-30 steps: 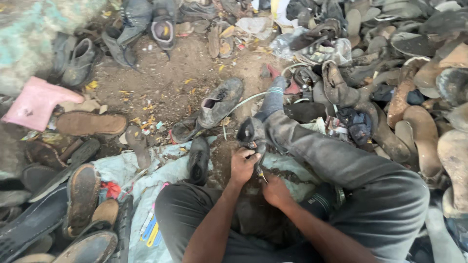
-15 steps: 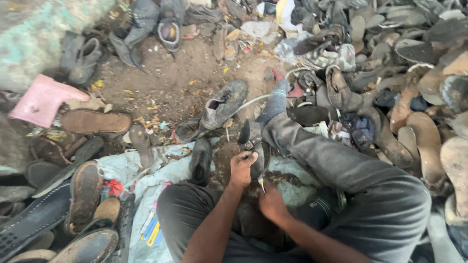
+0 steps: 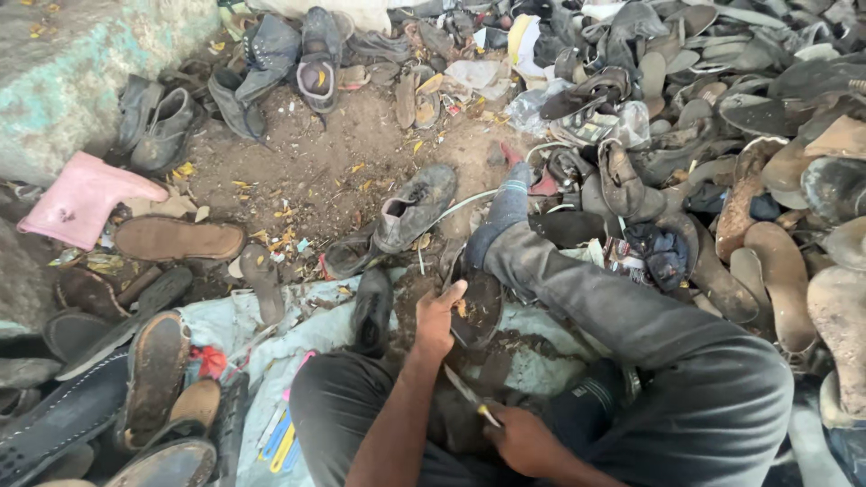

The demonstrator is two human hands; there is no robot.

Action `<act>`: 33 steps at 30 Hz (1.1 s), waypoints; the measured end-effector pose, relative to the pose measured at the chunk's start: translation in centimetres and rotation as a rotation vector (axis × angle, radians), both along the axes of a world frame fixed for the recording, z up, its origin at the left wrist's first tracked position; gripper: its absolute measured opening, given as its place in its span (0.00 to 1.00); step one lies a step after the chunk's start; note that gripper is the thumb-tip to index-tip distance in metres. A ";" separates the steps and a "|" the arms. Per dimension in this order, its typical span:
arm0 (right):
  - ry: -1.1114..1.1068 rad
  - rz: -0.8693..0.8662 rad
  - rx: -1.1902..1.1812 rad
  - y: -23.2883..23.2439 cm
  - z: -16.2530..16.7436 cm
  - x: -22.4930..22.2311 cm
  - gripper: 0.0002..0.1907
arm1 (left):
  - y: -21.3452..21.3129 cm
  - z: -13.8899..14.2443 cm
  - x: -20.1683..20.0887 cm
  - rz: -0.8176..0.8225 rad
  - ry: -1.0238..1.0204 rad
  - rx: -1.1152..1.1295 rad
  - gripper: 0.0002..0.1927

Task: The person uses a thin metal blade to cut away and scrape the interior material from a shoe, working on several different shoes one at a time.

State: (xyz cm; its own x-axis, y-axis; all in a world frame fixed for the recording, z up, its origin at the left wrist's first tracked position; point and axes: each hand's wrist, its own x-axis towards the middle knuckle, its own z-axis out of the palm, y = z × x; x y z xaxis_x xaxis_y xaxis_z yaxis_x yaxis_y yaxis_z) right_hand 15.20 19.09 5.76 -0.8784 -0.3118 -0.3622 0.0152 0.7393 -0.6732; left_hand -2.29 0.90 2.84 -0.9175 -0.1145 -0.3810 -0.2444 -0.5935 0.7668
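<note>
In the head view, the left hand presses a dark, mud-caked worn shoe sole against the ground beside the outstretched grey trouser leg, fingers curled over its edge. The right hand is closed around a slim metal blade with a yellow handle. This looks like trimming or scraping work, which likely calls for a steady hold and controlled strokes away from the fingers.

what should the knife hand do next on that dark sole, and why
Probably bring the blade up to the sole's near edge. The left hand pins the dark sole upright on the cloth, while the right hand holds the knife low, its tip short of the sole.
</note>
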 end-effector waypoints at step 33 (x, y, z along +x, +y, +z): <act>0.452 0.106 0.134 -0.2 -1.4 -17.7 0.29 | 0.1 -0.1 0.0 -0.172 -0.189 -1.345 0.22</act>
